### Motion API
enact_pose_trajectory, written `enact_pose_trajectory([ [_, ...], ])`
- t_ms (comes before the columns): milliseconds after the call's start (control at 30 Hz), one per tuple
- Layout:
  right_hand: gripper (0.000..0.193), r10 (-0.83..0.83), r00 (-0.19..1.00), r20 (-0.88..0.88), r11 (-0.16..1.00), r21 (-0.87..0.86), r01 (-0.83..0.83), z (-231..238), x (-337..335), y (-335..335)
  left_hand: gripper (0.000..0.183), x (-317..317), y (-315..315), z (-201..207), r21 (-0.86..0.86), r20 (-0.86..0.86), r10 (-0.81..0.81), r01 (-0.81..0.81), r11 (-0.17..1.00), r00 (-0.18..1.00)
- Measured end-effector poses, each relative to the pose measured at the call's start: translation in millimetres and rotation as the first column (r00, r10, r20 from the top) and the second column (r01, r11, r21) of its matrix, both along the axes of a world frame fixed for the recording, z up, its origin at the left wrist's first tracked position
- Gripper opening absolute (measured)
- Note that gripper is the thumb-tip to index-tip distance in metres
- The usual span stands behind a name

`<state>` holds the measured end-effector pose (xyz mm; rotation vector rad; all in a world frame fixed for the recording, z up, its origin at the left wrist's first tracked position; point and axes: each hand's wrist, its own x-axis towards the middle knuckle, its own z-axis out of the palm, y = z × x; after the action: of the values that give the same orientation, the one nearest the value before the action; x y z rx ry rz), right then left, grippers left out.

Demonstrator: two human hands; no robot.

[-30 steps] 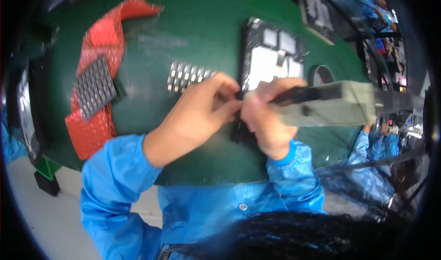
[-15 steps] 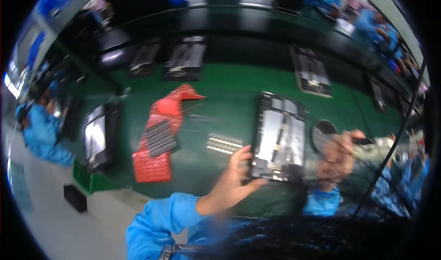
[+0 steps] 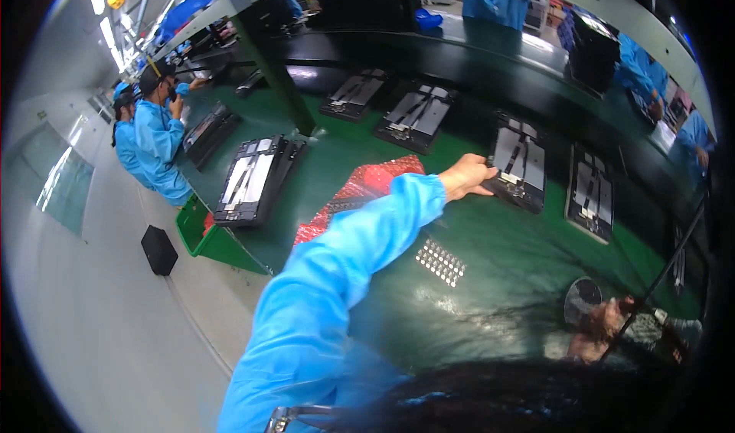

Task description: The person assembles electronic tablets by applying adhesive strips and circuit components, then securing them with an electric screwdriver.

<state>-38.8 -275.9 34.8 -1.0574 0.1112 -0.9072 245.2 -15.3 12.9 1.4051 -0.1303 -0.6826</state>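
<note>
My left arm reaches far forward across the bench. Its hand, my left hand [image 3: 467, 176], grips the left edge of an opened tablet [image 3: 518, 161] with dark casing and silvery battery panels. Thumb and fingers are closed on that edge. At the lower right is my right hand [image 3: 601, 330], partly covered by dark strands and a black cable, so its fingers are hard to make out. A round dark disc [image 3: 583, 295] lies close beside it. Between the hands and nearer to me sits a small sheet with rows of silvery pieces [image 3: 441, 262].
Another opened tablet [image 3: 592, 192] lies right of the gripped one; more [image 3: 417, 115] lie along the back. A tablet stack [image 3: 249, 180] stands at the left edge. Red bubble wrap [image 3: 367, 180] is partly under my arm. A green bin [image 3: 200, 234] hangs below. Co-workers [image 3: 157, 123] stand left.
My left hand has moved forward, carrying the tablet from the middle of the bench to the back row. The view has swung left, and my right hand now appears lower in it.
</note>
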Motion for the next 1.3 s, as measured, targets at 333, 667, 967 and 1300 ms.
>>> enact_pose_trajectory([
  [333,0.056,0.041,0.999,-0.021,0.999,-0.010,-0.041,18,-19,-22,0.093,105,198,-4,0.663,0.730,-0.344,-0.488,0.568,0.591],
  [667,0.044,0.312,0.947,-0.072,0.940,-0.123,-0.319,14,-51,-92,0.057,89,159,13,0.040,0.651,0.284,-0.405,0.913,0.704],
  [967,0.027,-0.012,0.988,-0.156,0.984,-0.177,-0.016,28,-35,-66,0.033,-36,113,57,-0.248,0.168,0.429,-0.383,0.890,0.887],
  [1300,0.030,-0.012,0.987,-0.159,0.990,-0.140,-0.011,22,-39,-65,0.065,-257,12,18,-0.091,-0.146,0.054,-0.068,0.994,0.988],
])
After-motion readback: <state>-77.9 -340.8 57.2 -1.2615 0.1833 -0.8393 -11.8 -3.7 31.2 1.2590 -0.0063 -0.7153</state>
